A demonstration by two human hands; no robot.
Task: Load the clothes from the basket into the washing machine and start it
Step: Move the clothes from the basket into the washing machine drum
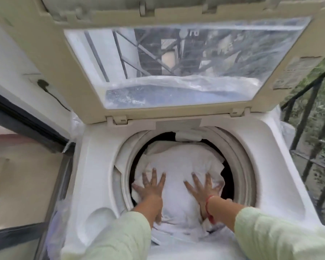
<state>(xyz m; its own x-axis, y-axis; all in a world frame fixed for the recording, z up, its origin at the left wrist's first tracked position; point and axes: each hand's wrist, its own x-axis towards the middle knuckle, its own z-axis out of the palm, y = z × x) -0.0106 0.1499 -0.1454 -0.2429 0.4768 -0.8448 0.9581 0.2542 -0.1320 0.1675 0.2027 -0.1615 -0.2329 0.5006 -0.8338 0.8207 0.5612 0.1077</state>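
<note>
White laundry [178, 166] mounds mid-frame in the washing machine [94, 166] drum, directly under both spread hands, left hand [150, 186] and right hand [201, 188] level, pressing down.

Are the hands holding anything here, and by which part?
Nothing is gripped. The left hand and right hand press flat, fingers spread, on top of the white laundry in the drum.
</note>
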